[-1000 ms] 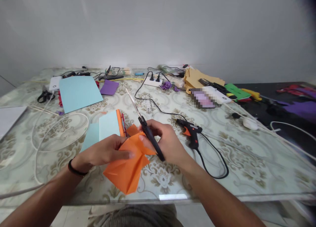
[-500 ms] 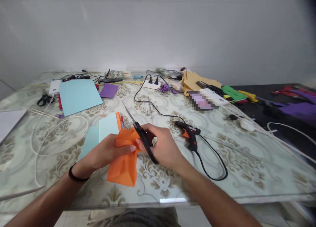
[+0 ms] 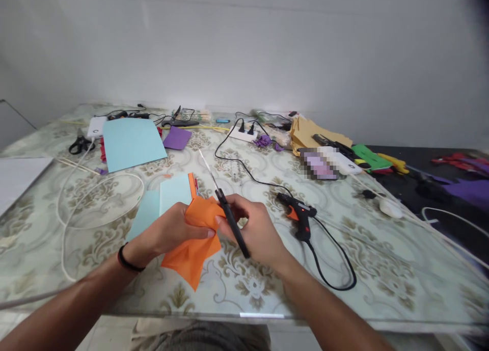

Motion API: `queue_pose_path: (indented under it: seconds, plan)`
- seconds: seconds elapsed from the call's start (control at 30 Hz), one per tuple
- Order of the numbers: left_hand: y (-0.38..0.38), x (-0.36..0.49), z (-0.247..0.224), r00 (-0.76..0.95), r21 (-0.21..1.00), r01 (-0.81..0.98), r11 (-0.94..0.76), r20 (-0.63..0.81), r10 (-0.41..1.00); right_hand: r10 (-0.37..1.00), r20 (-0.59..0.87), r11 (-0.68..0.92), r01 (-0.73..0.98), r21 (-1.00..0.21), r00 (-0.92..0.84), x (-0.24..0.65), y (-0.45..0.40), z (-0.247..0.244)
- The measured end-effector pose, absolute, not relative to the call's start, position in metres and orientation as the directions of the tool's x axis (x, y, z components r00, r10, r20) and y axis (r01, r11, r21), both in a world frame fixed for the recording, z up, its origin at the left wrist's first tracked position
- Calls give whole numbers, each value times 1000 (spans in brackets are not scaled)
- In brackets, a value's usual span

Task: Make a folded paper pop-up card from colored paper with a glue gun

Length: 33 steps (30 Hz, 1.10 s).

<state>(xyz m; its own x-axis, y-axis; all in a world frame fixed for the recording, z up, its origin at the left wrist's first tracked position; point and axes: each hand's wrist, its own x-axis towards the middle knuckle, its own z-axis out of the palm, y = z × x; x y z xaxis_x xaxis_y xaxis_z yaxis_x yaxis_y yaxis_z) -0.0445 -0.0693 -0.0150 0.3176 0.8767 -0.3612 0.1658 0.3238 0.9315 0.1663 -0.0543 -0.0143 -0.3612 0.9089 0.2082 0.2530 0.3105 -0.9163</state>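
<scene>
Folded, creased orange paper point(image 3: 193, 262) is pinched by my left hand point(image 3: 178, 228), its lower part hanging down to a point. My right hand point(image 3: 254, 228) is closed round black-handled scissors point(image 3: 233, 221), whose blades point up and away to the left. The thumb and fingertips of my right hand also touch the orange paper's right side. Behind my left hand, light blue sheets point(image 3: 171, 190) lie on the table beside a narrow orange strip point(image 3: 192, 184). A black glue gun point(image 3: 301, 218) with an orange trigger and a small lit light lies to the right.
A larger light blue sheet point(image 3: 133, 144) and a purple piece point(image 3: 178, 138) lie at the back left. A power strip point(image 3: 243, 134) stands at the back, its cord running to the glue gun. White cables point(image 3: 101, 226) loop at left. A phone point(image 3: 319, 163) lies at right.
The orange paper has been turned and crumpled a little, its lower end going from a broad edge to a point. Both hands stay on it, and the view has shifted slightly.
</scene>
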Motion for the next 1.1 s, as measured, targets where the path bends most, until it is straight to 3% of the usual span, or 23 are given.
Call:
queue_pose_path:
  seconds: [0.23, 0.53, 0.7, 0.87, 1.1]
  plan:
    - [-69, -51, -16, 383, 915, 216, 341, -400, 833, 903, 51, 99, 91, -991, -426, 169, -47, -12]
    - [-71, -44, -18, 449, 934, 52, 354, -339, 827, 925, 91, 144, 117, -983, -370, 167, -51, -10]
    - [-72, -43, -12, 439, 902, 85, 422, -415, 797, 910, 69, 107, 72, -992, -408, 169, -51, -10]
    - [-73, -51, -8, 505, 906, 178, 384, -419, 754, 892, 10, 20, 17, -1000, -451, 171, -49, -12]
    - [-72, -62, 1, 398, 939, 175, 297, -344, 851, 913, -13, 36, 113, -993, -407, 180, -45, -8]
